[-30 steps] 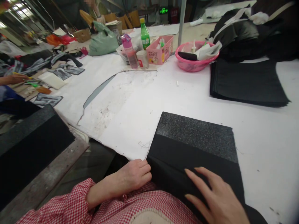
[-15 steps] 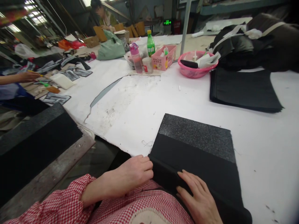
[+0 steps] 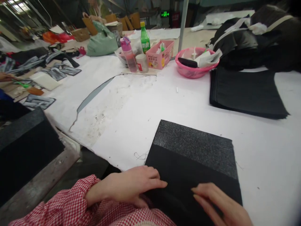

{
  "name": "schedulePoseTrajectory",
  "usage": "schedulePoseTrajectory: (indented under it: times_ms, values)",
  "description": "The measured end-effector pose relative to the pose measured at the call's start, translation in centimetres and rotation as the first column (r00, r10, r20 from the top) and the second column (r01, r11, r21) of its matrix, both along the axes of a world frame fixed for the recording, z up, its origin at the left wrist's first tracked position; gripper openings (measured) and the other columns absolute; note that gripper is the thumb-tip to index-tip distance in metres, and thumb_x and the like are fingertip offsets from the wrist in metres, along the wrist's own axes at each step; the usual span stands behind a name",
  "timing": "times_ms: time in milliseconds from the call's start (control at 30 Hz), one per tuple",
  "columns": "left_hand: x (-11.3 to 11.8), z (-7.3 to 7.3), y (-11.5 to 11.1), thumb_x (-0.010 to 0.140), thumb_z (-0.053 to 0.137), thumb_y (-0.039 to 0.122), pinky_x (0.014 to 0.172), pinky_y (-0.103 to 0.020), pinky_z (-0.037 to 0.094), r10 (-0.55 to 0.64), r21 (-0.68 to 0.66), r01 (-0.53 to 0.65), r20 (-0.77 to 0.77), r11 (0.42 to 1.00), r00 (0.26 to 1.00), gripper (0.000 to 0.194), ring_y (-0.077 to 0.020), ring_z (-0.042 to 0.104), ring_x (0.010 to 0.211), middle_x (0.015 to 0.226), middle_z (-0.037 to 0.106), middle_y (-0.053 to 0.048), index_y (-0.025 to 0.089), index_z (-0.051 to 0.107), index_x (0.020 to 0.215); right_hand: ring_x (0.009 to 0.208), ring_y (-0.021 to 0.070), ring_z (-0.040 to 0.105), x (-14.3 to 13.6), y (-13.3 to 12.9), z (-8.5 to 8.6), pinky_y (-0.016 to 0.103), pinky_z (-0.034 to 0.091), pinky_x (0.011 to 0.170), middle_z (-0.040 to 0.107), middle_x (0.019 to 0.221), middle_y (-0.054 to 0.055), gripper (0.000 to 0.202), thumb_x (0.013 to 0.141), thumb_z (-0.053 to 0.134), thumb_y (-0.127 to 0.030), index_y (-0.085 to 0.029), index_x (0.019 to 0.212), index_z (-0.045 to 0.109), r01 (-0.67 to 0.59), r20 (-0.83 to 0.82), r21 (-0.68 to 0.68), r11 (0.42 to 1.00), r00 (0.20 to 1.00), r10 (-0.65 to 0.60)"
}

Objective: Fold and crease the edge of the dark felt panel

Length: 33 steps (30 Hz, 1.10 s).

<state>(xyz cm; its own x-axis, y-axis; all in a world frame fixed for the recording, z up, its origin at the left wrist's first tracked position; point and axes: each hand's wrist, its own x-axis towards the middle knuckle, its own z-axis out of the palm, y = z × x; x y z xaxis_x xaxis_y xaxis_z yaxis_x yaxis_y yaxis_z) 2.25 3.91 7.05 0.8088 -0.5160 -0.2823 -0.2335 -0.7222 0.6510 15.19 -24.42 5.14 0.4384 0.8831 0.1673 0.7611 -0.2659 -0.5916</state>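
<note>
A black fabric sheet (image 3: 178, 163) with a speckled, shiny band along its far edge lies on the table in front of me, its near part against my lap. My left hand (image 3: 138, 183) rests on the sheet's left near side, index finger stretched over the cloth and thumb lower, by the near edge. Over the middle of the sheet is my right hand (image 3: 221, 202), its thumb and index tips drawn close in a pinch. What lies between those tips, if anything, I cannot make out.
Black sheets are stacked at right (image 3: 244, 91); similar banded black pieces (image 3: 28, 144) lie at left on a board (image 3: 54, 175). Behind stand a pink basin (image 3: 195, 72), a pink box (image 3: 156, 59), a green bottle (image 3: 145, 40) and a pink-lidded bottle (image 3: 129, 55). Other people work beyond.
The rolled fold along the sheet's near edge no longer shows as a ridge. My left hand has moved onto the cloth; my right fingers went from spread to pinched. The view has shifted.
</note>
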Motion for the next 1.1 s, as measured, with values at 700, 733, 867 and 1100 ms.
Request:
schedulePoseTrajectory:
  times_ms: [700, 733, 867, 1100]
  values:
    - [7.3, -4.3, 0.4, 0.096, 0.051, 0.032, 0.076, -0.033, 0.044, 0.249, 0.145, -0.307, 0.321, 0.940, 0.914, 0.022, -0.0201, 0.051, 0.089, 0.094, 0.056, -0.006, 0.017, 0.062, 0.107, 0.083, 0.0215, 0.050, 4.1, 6.1, -4.2, 0.037, 0.039, 0.072, 0.058, 0.090, 0.003, 0.012, 0.095, 0.053, -0.031, -0.021, 0.090, 0.059, 0.179, 0.212, -0.134, 0.975, 0.966, -0.149]
    - [7.3, -4.4, 0.4, 0.096, 0.051, 0.032, 0.076, -0.033, 0.044, 0.250, 0.152, -0.312, 0.330, 0.938, 0.910, 0.021, -0.0201, 0.050, 0.089, 0.094, 0.056, -0.005, 0.017, 0.062, 0.106, 0.086, 0.0222, 0.050, 4.1, 6.1, -4.3, 0.037, 0.039, 0.073, 0.058, 0.093, 0.004, 0.012, 0.095, 0.053, -0.031, -0.020, 0.094, 0.059, 0.197, 0.221, -0.124, 0.973, 0.961, -0.166]
    - [7.2, -4.5, 0.3, 0.096, 0.051, 0.032, 0.077, -0.033, 0.043, 0.254, 0.155, -0.320, 0.337, 0.935, 0.906, 0.020, -0.0202, 0.049, 0.090, 0.094, 0.055, -0.005, 0.017, 0.061, 0.105, 0.091, 0.0241, 0.050, 4.1, 5.9, -4.4, 0.038, 0.038, 0.074, 0.059, 0.098, 0.004, 0.018, 0.093, 0.058, -0.031, -0.020, 0.107, 0.058, 0.230, 0.246, -0.120, 0.966, 0.949, -0.196]
    - [7.0, -4.9, 0.3, 0.096, 0.051, 0.034, 0.078, -0.033, 0.042, 0.264, 0.136, -0.329, 0.356, 0.934, 0.896, 0.021, -0.0195, 0.048, 0.090, 0.094, 0.055, -0.005, 0.018, 0.061, 0.105, 0.091, 0.0235, 0.051, 3.7, 5.7, -4.4, 0.038, 0.037, 0.075, 0.059, 0.096, 0.003, 0.013, 0.092, 0.060, -0.028, -0.022, 0.104, 0.061, 0.237, 0.282, -0.083, 0.968, 0.937, -0.205]
